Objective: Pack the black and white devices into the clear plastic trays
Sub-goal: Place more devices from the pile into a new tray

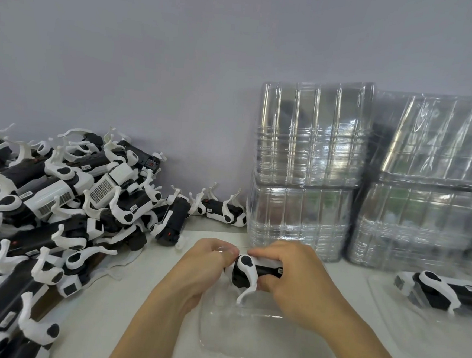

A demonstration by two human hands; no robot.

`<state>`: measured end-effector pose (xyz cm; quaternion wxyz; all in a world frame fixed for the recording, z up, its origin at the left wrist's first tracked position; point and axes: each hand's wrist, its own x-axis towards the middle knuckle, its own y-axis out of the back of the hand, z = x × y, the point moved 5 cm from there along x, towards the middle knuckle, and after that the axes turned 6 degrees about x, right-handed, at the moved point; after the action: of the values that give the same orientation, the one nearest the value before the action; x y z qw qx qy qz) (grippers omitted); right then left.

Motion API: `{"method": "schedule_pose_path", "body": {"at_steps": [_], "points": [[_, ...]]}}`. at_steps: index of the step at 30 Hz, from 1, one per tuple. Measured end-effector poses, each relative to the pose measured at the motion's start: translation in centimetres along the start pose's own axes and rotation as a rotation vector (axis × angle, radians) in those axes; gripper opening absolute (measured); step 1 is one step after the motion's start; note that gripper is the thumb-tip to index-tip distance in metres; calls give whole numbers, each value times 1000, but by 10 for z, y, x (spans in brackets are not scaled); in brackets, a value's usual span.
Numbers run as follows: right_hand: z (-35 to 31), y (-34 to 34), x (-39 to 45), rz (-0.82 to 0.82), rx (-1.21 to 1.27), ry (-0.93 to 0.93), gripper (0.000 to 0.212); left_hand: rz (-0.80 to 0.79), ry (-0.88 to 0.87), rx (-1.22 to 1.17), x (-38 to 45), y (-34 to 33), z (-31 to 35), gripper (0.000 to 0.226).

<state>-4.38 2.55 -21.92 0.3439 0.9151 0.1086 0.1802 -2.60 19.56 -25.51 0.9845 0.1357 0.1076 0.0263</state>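
Pale tabletop (140, 307), clear tray (245, 337) below: left hand (205, 264) and right hand (292, 279) both clasping device (245, 274); probably light, rigid, thin white arms fragile, best held by black body.

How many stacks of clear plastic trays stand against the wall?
4 can be seen: lower left stack, upper left stack on top of it, lower right stack, and upper right stack above that. More may be hidden past the right edge.

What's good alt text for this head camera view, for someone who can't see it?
Two hands, left hand and right hand, hold a black and white device over a clear tray on a table. A pile of devices lies left; stacked trays stand behind.
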Motion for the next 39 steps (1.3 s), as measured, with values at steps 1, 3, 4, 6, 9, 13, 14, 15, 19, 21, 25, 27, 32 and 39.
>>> {"method": "schedule_pose_path", "body": {"at_steps": [1,3,4,6,9,13,14,15,19,21,25,27,32,39], "points": [[0,0,0,-2,1,1,42,9,0,10,0,0,0,16],[1,0,-1,-4,2,-4,42,17,2,12,1,-1,0,15],[0,0,-1,-7,-1,-5,42,18,4,10,1,0,0,14],[0,-1,-1,-16,-12,-3,42,18,1,11,1,0,0,14],[-3,-1,-1,-13,-50,14,40,14,-5,6,0,0,2,12],[-11,1,-2,-21,-113,67,29,19,-17,1,-1,0,3,11],[-12,1,-2,-27,-123,78,28,16,-21,2,-1,0,3,11],[-15,1,-3,-33,-136,85,26,13,-25,-2,-1,0,3,11],[-26,1,-5,-71,-266,141,21,-55,-31,-64,-2,0,4,15],[-30,0,-5,-102,-210,146,30,-139,-33,-123,-2,-1,1,21],[-33,-4,-6,-138,-88,125,39,-104,-53,-247,-3,-3,-5,15],[-35,-3,-7,-158,-129,135,35,-37,-66,-240,-1,-4,-7,20],[-36,-2,-6,-158,-194,156,17,21,-103,-163,2,-3,-7,42],[-29,-7,-7,-151,-197,126,27,26,-107,-137,-2,-5,-3,38]]}}
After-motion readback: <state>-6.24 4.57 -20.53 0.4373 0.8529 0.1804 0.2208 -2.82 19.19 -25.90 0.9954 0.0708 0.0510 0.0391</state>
